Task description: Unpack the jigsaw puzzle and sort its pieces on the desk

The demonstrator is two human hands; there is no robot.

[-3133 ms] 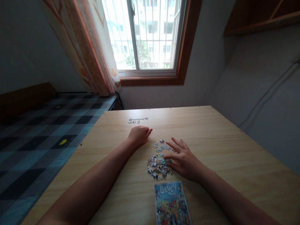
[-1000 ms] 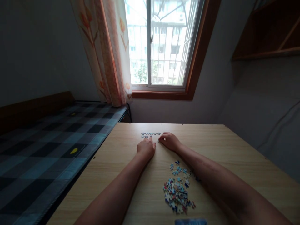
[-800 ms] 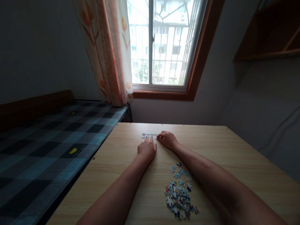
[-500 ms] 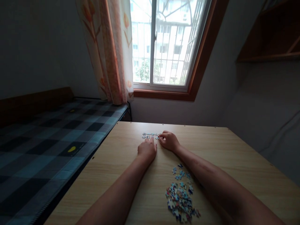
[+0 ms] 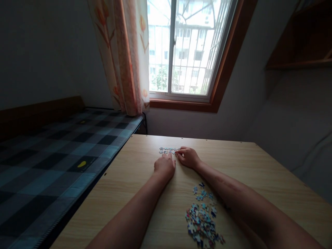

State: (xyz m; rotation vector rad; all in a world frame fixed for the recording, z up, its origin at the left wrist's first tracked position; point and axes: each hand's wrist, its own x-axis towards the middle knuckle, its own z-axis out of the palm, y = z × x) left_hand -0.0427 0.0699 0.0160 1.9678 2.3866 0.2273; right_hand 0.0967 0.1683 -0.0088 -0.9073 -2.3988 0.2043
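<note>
Two short rows of small jigsaw puzzle pieces (image 5: 166,150) lie toward the far edge of the table. My right hand (image 5: 189,157) is at the right end of these rows, its thumb and fingertips pinched on a puzzle piece (image 5: 176,152) that is mostly hidden. Just in front of the rows my left hand (image 5: 165,166) rests palm down, holding nothing, with fingers bent, a little apart and pointing at the pieces. Nearer to me, between my forearms, lies a heap of loose puzzle pieces (image 5: 201,223) in mixed colours. A smaller group of bluish pieces (image 5: 201,193) is just beyond it.
The pale wooden table (image 5: 124,193) runs up toward the wall below a barred window (image 5: 190,52). A bed with a checked cover (image 5: 64,162) adjoins its left side. An orange-flowered curtain (image 5: 127,69) hangs beside the window, and a wooden shelf (image 5: 301,65) is at upper right.
My left fingertips have drawn back slightly from the lower row of pieces. My right hand stays at the row's right end, still pinching. The whole view has shifted a little.
</note>
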